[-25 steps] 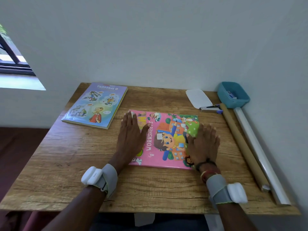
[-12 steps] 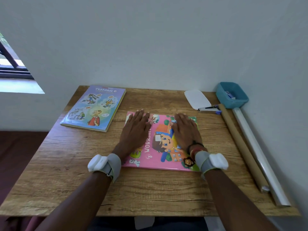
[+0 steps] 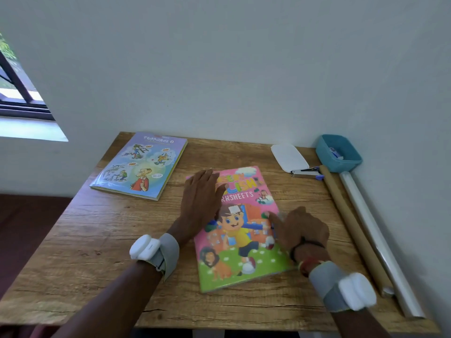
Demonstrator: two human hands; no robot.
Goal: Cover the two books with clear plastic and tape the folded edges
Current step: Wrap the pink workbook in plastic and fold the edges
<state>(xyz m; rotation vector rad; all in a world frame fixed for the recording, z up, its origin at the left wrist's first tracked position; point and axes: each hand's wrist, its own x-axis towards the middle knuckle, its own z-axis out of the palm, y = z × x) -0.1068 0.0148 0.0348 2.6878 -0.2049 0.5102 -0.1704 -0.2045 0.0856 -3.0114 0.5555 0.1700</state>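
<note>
we are sitting at a brown wooden table [image 3: 97, 252] that is standing in a corner, with a pale wall [image 3: 219, 69] behind it and on the right. a window [image 3: 22, 93] is showing on the left. along the right edge a brown cardboard tube [image 3: 355, 228] and a shiny roll of clear plastic [image 3: 380, 245] are lying side by side. at their far end a blue-green tub [image 3: 339, 154] is sitting in the corner, with a stapler [image 3: 305, 172] and a white lid [image 3: 289, 157] near it. wide wood is showing at the near left and along the front edge.

a blue book [image 3: 139, 167] is lying flat at the far left, well apart from our hands, looking shiny. the pink book [image 3: 241, 240] is lying flat in the middle, turned a little crooked, with a boy and a lion on it. our left hand [image 3: 200, 201] is lying flat on its far left corner, fingers straight and together. our right hand [image 3: 302, 230] is resting at its right edge, fingers curled, one finger reaching onto the cover. we cannot tell if it is pinching the edge.
</note>
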